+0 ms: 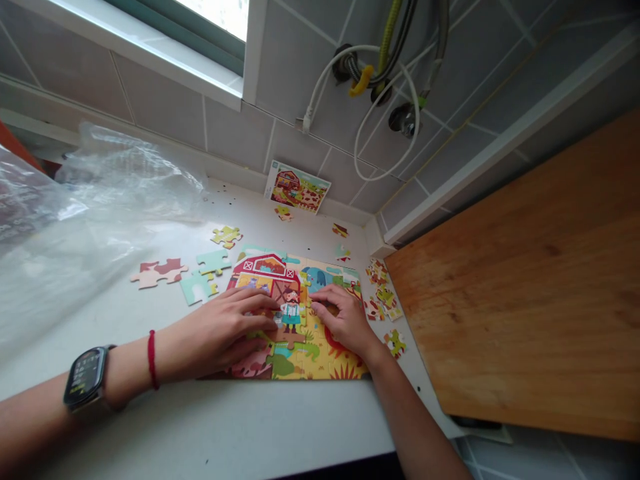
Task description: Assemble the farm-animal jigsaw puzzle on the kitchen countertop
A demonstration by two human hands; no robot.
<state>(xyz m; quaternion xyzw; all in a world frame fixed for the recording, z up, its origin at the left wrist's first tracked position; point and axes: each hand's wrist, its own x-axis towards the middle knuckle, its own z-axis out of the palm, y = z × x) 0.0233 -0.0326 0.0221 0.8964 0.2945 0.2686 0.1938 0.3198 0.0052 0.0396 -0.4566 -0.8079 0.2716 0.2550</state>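
Observation:
A partly joined farm jigsaw puzzle [260, 267], with a red barn and a farmer figure, lies over a yellow animal-picture puzzle board [320, 363]. My left hand [227, 330] rests across the left part of the joined pieces, fingers stretched and slightly spread, covering some of the picture. At the right edge of the farm section, my right hand [343, 320] has its thumb and index fingertip close together on a puzzle piece [306, 307] beside the farmer. The fingers partly hide where they meet that edge.
Loose puzzle pieces lie left [160, 272] and right [383, 297] of the board. A picture card [299, 187] leans on the tiled wall. Clear plastic wrapping [125, 173] covers the left. A wooden board [525, 280] stands right; hoses and a white cable [357, 150] hang above.

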